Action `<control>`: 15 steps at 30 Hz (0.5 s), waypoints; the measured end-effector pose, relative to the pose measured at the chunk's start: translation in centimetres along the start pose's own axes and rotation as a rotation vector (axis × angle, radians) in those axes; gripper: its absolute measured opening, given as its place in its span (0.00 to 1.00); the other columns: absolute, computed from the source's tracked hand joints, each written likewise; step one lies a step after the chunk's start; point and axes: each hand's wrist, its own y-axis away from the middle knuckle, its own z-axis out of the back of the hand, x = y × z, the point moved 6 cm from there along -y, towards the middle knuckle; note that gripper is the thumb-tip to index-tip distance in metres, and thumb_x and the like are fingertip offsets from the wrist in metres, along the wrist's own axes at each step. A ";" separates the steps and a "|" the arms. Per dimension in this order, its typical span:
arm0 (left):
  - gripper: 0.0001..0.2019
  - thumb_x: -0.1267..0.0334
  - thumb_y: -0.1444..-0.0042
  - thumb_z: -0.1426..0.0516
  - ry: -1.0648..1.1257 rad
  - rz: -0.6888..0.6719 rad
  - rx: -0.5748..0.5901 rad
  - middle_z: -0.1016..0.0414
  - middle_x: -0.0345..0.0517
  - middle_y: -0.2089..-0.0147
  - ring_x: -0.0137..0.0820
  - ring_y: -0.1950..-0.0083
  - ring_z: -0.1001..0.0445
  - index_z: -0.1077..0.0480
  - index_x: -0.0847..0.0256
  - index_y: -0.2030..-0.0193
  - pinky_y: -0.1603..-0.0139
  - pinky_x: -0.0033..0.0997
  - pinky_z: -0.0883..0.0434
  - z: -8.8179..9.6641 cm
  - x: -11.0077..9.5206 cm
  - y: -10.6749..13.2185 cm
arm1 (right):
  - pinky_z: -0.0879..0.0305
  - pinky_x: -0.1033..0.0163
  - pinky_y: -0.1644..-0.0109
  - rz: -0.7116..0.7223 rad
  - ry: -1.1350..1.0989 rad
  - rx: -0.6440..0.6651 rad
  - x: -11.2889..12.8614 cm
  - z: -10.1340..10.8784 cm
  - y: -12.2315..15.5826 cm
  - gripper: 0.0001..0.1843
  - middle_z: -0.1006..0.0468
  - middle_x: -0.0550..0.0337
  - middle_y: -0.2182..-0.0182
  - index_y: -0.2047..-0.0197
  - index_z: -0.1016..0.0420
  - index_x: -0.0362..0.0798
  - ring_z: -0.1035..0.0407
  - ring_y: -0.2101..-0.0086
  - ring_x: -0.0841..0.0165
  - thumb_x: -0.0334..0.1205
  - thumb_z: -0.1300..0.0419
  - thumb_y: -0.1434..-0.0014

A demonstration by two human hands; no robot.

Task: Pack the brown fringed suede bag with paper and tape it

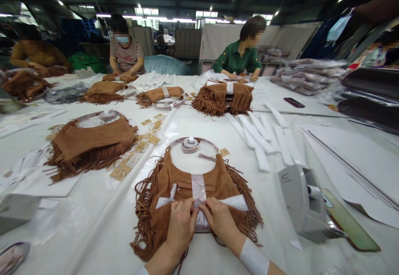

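A brown suede fringed bag lies flat on the white table right in front of me, its looped handle wrapped in pale paper. A white paper band runs across the bag and a pale vertical strip crosses it. My left hand and my right hand meet at the bag's middle, fingertips pinching the paper where band and strip cross.
A grey tape dispenser stands to my right. Several white paper strips lie beyond it. More fringed bags and tags sit to the left. Three seated people work at the far side; a phone lies at back right.
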 end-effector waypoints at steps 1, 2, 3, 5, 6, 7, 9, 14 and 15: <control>0.07 0.67 0.37 0.52 -0.018 -0.031 -0.009 0.26 0.47 0.61 0.37 0.59 0.28 0.34 0.59 0.55 0.54 0.42 0.34 0.1 -0.3 0.4 | 0.42 0.64 0.67 -0.007 -0.002 0.006 -0.1 -0.1 0.0 0.10 0.30 0.61 0.74 0.71 0.34 0.47 0.33 0.72 0.67 0.33 0.45 0.36; 0.09 0.68 0.37 0.53 -0.036 -0.082 -0.020 0.25 0.49 0.57 0.37 0.55 0.28 0.33 0.59 0.55 0.52 0.43 0.35 0.2 -0.7 0.9 | 0.42 0.64 0.67 -0.013 -0.005 0.010 -0.2 -0.1 -0.1 0.10 0.30 0.61 0.74 0.71 0.35 0.47 0.33 0.72 0.67 0.32 0.45 0.36; 0.10 0.69 0.36 0.53 -0.054 -0.152 -0.032 0.26 0.50 0.52 0.38 0.51 0.28 0.33 0.58 0.54 0.48 0.44 0.36 0.2 -1.3 1.5 | 0.42 0.64 0.67 -0.017 -0.006 0.015 -0.3 -0.2 -0.2 0.10 0.30 0.62 0.74 0.71 0.35 0.47 0.33 0.72 0.67 0.32 0.45 0.37; 0.13 0.68 0.36 0.53 -0.098 -0.313 -0.047 0.28 0.51 0.45 0.37 0.43 0.32 0.33 0.58 0.50 0.41 0.45 0.39 0.2 -2.5 2.9 | 0.43 0.64 0.67 -0.026 -0.010 0.026 -0.4 -0.1 -0.3 0.11 0.30 0.62 0.75 0.72 0.35 0.47 0.33 0.73 0.67 0.32 0.44 0.37; 0.14 0.67 0.36 0.53 -0.135 -0.381 -0.047 0.29 0.50 0.42 0.36 0.40 0.34 0.33 0.58 0.47 0.38 0.45 0.42 0.0 -3.0 3.6 | 0.42 0.64 0.67 -0.031 -0.012 0.033 -0.4 -0.1 -0.4 0.11 0.30 0.62 0.75 0.72 0.35 0.47 0.33 0.73 0.67 0.32 0.44 0.37; 0.15 0.65 0.36 0.52 -0.184 -0.430 -0.042 0.31 0.51 0.40 0.37 0.38 0.36 0.34 0.59 0.45 0.37 0.45 0.43 -0.4 -3.3 4.1 | 0.42 0.64 0.67 -0.037 -0.016 0.039 -0.5 0.0 -0.4 0.11 0.30 0.62 0.75 0.73 0.34 0.47 0.33 0.73 0.68 0.33 0.44 0.37; 0.21 0.59 0.36 0.51 -0.293 -0.467 -0.020 0.37 0.53 0.35 0.38 0.34 0.41 0.39 0.64 0.38 0.35 0.44 0.45 -1.4 -3.3 5.0 | 0.41 0.64 0.65 -0.050 -0.026 0.052 -0.4 0.1 -0.5 0.11 0.29 0.62 0.74 0.72 0.34 0.47 0.33 0.72 0.68 0.34 0.44 0.37; 0.36 0.48 0.38 0.50 -0.295 -0.397 0.203 0.45 0.58 0.31 0.44 0.32 0.45 0.54 0.67 0.30 0.36 0.43 0.41 -4.9 -1.4 6.3 | 0.40 0.65 0.65 -0.089 -0.031 0.053 -0.4 0.0 -0.3 0.11 0.26 0.60 0.74 0.73 0.33 0.47 0.31 0.71 0.67 0.31 0.45 0.38; 0.35 0.49 0.38 0.49 -0.249 -0.357 0.248 0.45 0.58 0.31 0.45 0.32 0.44 0.53 0.64 0.30 0.35 0.44 0.40 -5.2 -1.1 6.3 | 0.39 0.65 0.66 -0.096 -0.023 0.041 -0.5 0.1 -0.2 0.11 0.26 0.60 0.74 0.73 0.33 0.47 0.31 0.71 0.67 0.30 0.44 0.39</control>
